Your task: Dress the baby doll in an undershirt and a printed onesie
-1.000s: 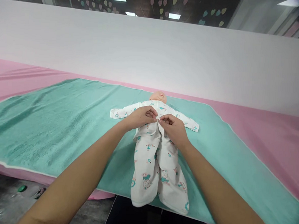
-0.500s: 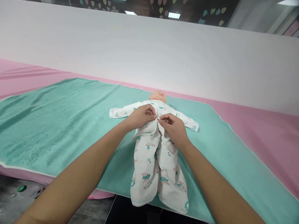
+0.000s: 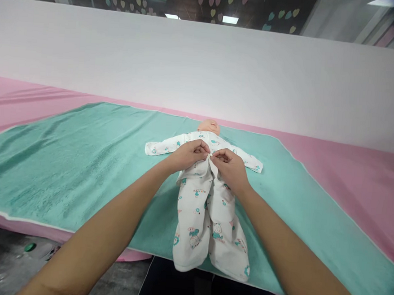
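Observation:
A baby doll [image 3: 209, 126] lies on its back, head at the far end, dressed in a white printed baby jacket [image 3: 195, 170] and matching white trousers [image 3: 193, 219]. My left hand [image 3: 193, 155] pinches the jacket's front edge at the doll's middle. Close beside it, my right hand [image 3: 228, 165] pinches the other front edge. The fingertips of both hands nearly meet over a small pale fastening, too small to make out. Below the hands the jacket's front hangs apart. The sleeves stretch out to both sides.
A green towel [image 3: 80, 171] with a white border lies under the doll, over a pink cloth [image 3: 343, 175]. Behind stands a low white wall [image 3: 202, 67]. The trouser feet reach the near edge, close to my dark-clothed legs [image 3: 170, 282]. A green round thing [image 3: 30, 247] sits below on the left.
Both hands stay at the same spot on the jacket front. The left fingertips have moved slightly to the right, nearer the right ones.

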A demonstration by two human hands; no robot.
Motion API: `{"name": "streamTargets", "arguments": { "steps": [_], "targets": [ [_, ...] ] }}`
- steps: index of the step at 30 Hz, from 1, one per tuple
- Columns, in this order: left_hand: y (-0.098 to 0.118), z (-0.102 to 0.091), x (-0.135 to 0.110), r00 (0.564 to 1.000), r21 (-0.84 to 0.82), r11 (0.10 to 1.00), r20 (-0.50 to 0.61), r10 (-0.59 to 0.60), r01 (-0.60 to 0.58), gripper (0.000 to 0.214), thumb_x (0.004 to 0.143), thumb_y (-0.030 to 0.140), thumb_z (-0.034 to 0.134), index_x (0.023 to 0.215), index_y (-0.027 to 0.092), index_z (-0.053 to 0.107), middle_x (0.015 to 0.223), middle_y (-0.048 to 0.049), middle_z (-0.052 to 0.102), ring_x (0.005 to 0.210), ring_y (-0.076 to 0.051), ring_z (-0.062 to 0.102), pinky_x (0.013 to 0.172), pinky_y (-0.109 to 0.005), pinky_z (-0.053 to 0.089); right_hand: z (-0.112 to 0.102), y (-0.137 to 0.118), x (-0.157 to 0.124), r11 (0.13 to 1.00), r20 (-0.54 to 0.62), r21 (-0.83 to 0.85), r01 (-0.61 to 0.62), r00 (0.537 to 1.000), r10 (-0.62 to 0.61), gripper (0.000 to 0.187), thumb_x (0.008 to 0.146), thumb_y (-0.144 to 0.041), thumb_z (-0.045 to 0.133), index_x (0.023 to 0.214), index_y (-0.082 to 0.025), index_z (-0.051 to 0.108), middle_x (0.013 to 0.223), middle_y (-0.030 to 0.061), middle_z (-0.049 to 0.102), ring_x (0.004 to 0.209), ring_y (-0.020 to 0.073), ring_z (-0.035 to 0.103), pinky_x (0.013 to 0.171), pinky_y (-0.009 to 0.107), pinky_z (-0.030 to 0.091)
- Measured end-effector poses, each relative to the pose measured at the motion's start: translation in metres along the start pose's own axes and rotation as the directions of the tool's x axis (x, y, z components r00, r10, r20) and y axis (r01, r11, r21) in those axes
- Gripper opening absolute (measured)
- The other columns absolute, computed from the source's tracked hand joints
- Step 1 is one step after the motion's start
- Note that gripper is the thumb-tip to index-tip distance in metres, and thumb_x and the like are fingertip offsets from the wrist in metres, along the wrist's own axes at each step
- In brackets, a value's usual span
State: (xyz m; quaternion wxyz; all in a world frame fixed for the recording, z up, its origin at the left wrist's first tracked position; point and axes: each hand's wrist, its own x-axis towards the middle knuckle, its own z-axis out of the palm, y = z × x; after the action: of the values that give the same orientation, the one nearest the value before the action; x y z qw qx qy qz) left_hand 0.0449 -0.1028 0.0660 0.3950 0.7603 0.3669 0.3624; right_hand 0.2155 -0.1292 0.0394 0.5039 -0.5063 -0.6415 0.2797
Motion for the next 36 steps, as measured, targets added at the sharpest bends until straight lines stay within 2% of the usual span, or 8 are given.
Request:
{"name": "streamTargets", "arguments": {
  "steps": [7,11,14,21,26,36],
  "targets": [
    [-0.001,0.001,0.001,1.0,-0.008,1.0,-0.002,-0.01,0.01,0.013,0.077,0.026,0.053,0.088,0.019,0.057,0.07,0.0026,0.053,0.066,-0.01,0.05,0.06,-0.022,0.038,-0.001,-0.002,0.0,1.0,0.017,0.023,0.009,1.0,-0.009,0.018,0.073,-0.036,0.058,0.081,-0.021,0.064,0.064,-0.0017,0.056,0.052,0.0106,0.044,0.049,0.023,0.035],
    [-0.003,0.001,0.001,1.0,-0.033,0.999,0.006,-0.003,0.003,0.014,0.078,0.026,0.052,0.09,0.019,0.056,0.073,0.002,0.057,0.069,-0.01,0.052,0.063,-0.023,0.039,-0.005,-0.002,0.002,0.997,0.063,0.075,0.008,0.998,-0.013,0.019,0.074,-0.035,0.057,0.082,-0.021,0.067,0.075,0.0008,0.063,0.064,0.0131,0.053,0.058,0.025,0.041],
    [-0.004,0.001,0.001,1.0,-0.01,1.0,-0.001,0.0,0.0,0.015,0.079,0.027,0.051,0.091,0.019,0.056,0.074,0.0018,0.058,0.07,-0.011,0.052,0.063,-0.022,0.038,-0.007,-0.001,0.004,0.995,0.089,0.101,-0.005,0.996,-0.004,0.017,0.074,-0.03,0.055,0.08,-0.021,0.068,0.074,0.0008,0.064,0.068,0.0134,0.055,0.063,0.026,0.042],
    [-0.003,0.002,0.0,1.0,0.045,0.999,-0.016,0.003,-0.002,0.017,0.081,0.024,0.045,0.093,0.02,0.056,0.077,0.0015,0.06,0.068,-0.011,0.051,0.059,-0.022,0.035,-0.004,0.0,0.002,1.0,0.089,0.009,-0.005,0.996,0.004,0.015,0.07,-0.03,0.06,0.082,-0.022,0.061,0.056,-0.0055,0.049,0.051,0.0101,0.042,0.049,0.023,0.031],
    [-0.002,0.004,0.001,1.0,0.095,0.995,-0.021,-0.016,0.018,0.016,0.08,0.023,0.045,0.091,0.021,0.056,0.073,0.0024,0.059,0.058,-0.009,0.044,0.052,-0.022,0.031,-0.001,-0.002,0.001,1.0,0.07,-0.006,0.007,0.997,-0.007,0.012,0.07,-0.03,0.059,0.079,-0.021,0.057,0.057,-0.0058,0.047,0.051,0.0098,0.039,0.05,0.023,0.03],
    [0.0,0.007,0.002,0.999,0.246,0.969,-0.049,0.001,0.011,0.013,0.083,0.026,0.043,0.086,0.021,0.055,0.072,0.003,0.058,0.057,-0.01,0.044,0.052,-0.022,0.031,0.004,0.004,0.002,0.997,0.024,-0.002,0.073,0.997,-0.073,0.011,0.07,-0.028,0.06,0.072,-0.021,0.052,0.067,-0.004,0.054,0.057,0.0104,0.042,0.056,0.024,0.035]
  ]
}}
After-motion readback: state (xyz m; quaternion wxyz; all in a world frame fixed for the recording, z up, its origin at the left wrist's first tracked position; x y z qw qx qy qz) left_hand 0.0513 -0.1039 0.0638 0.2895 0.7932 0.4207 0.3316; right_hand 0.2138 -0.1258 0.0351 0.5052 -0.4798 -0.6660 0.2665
